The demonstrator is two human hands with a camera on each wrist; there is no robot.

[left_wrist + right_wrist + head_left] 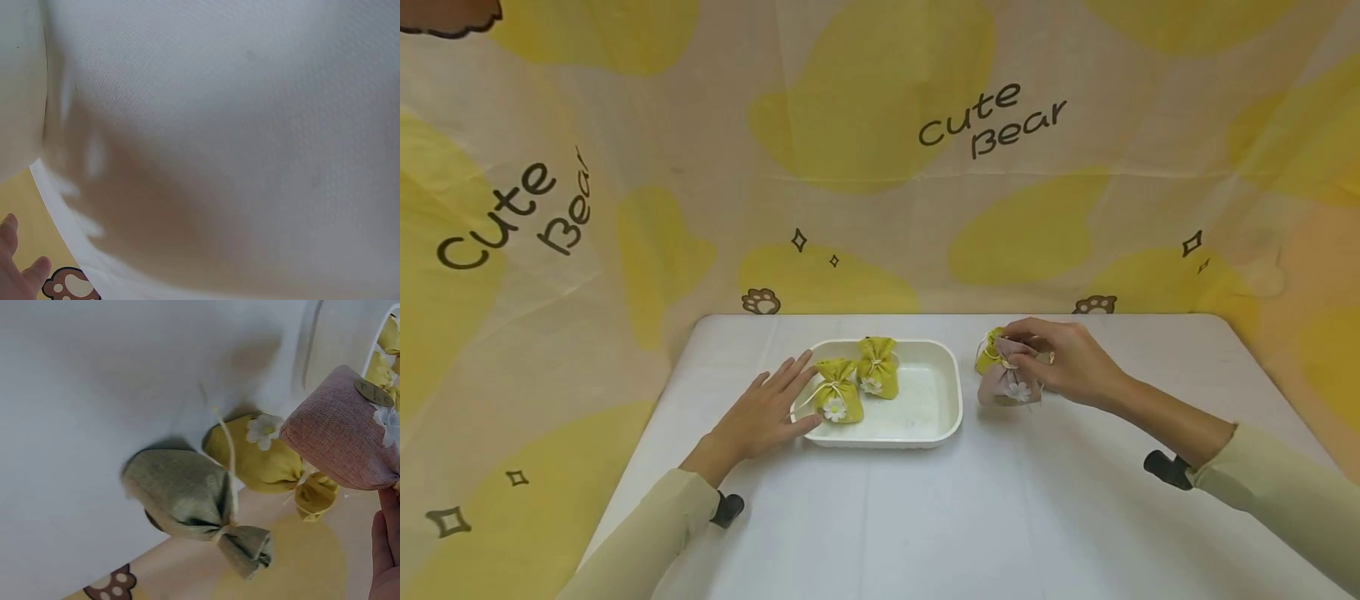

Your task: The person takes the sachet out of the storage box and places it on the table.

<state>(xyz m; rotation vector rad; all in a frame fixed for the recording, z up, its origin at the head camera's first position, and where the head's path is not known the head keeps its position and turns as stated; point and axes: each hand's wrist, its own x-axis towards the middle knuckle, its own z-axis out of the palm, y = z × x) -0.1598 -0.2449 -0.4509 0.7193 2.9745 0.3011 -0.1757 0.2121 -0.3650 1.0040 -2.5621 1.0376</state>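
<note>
My right hand [1071, 362] pinches a pink drawstring pouch [1006, 385] by its gathered neck, to the right of a white tray [917, 437]. In the right wrist view the pink pouch [340, 431] shows a white flower and a round tag. Behind it lie a yellow pouch [253, 459] and a grey-green pouch [181, 487], the latter mostly hidden by my hand in the head view. Two yellow pouches, one at the left [841, 392] and one farther back [877, 367], sit in the tray's left half. My left hand [767, 408] rests at the tray's left rim, fingers straight and spread.
A white-covered table [880, 517] carries everything. Behind and left of it hangs a yellow-patterned cloth [865, 125] with printed lettering. Dark wrist cameras stick out below the left sleeve [647, 517] and the right sleeve [1270, 492].
</note>
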